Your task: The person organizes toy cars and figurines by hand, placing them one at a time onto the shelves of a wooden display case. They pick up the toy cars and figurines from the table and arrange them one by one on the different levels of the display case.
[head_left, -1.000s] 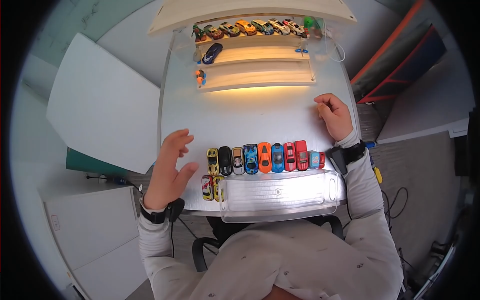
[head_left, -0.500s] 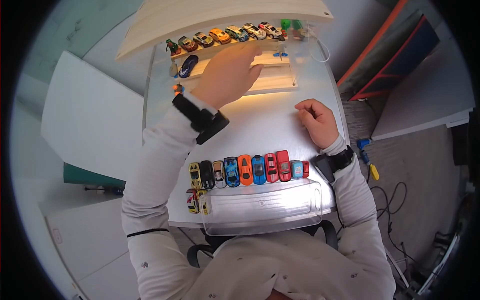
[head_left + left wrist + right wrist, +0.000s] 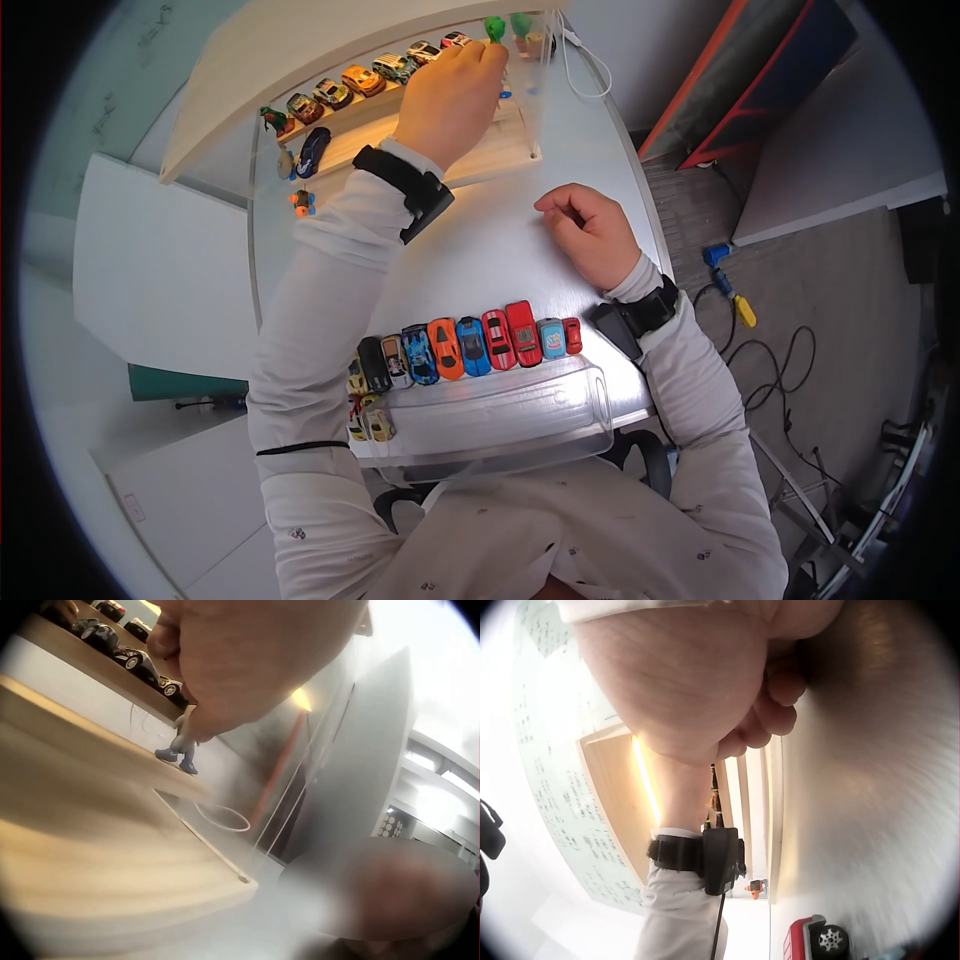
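Note:
My left hand [image 3: 455, 105] reaches over the right end of the wooden tiered shelf [image 3: 360, 138]. In the left wrist view its fingers pinch the upper part of a small grey figurine [image 3: 182, 741] with blue feet, which stands at the end of a shelf step. The hand covers most of the figurine in the head view. My right hand [image 3: 595, 235] rests on the table, fingers loosely curled, holding nothing. Several toy cars [image 3: 364, 81] line the top step, and a dark blue toy car [image 3: 313, 152] sits on the step below, at the left.
Nearer the body, toy cars [image 3: 471, 346] stand in a row behind a clear plastic tray [image 3: 500, 410]. An orange-and-blue figurine [image 3: 302, 203] is at the shelf's lower left. A red-and-green figurine [image 3: 276, 121] ends the top row. A wooden board [image 3: 230, 110] overhangs the shelf.
My left hand has moved from beside the front cars, up across the shelf, to the figurine at its right end. My right hand stays resting on the table. The head view has shifted.

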### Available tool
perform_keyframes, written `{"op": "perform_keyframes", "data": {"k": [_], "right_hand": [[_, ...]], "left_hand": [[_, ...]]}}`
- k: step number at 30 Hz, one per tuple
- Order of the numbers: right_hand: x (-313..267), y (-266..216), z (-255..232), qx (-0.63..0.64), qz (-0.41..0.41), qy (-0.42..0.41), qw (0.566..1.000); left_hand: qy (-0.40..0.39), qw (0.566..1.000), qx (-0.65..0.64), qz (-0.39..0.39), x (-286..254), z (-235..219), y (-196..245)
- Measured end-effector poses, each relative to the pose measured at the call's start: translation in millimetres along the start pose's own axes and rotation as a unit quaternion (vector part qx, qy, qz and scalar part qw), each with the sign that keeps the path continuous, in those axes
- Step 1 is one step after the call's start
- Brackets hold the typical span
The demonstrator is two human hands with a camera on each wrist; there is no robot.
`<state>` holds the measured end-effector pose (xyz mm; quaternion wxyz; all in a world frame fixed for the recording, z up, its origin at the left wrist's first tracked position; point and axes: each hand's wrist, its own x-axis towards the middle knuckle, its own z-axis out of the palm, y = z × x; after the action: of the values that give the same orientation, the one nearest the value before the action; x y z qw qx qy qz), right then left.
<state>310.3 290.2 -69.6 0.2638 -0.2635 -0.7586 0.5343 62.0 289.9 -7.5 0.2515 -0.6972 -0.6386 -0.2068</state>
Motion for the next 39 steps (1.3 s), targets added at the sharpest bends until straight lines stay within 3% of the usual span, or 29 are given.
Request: {"op": "perform_keyframes", "data": {"k": [10, 22, 31, 34, 39], "right_hand": [[0.4, 3.3, 1.3, 0.004, 0.008, 0.007, 1.0], [0.1, 3.3, 1.8, 0.007, 0.004, -0.003, 1.0], [0.1, 3.9, 0.8, -0.005, -0.003, -0.004, 1.0], [0.6, 5.0, 1.1, -0.01, -0.014, 0.002, 1.0], [0.7, 5.6, 2.2, 0.02, 0.004, -0.005, 1.0]], "left_hand": [[-0.002, 0.995, 0.071, 0.067, 0.6, -4.9, 0.4], [-0.027, 0.995, 0.027, 0.094, -4.0, -14.4, 4.5], [0.005, 0.993, 0.006, 0.114, -7.6, -14.3, 4.4], [-0.042, 0.989, 0.041, 0.139, -9.3, -17.3, 2.4], [-0.047, 0.992, -0.042, 0.109, -11.5, -28.1, 1.4]]}}
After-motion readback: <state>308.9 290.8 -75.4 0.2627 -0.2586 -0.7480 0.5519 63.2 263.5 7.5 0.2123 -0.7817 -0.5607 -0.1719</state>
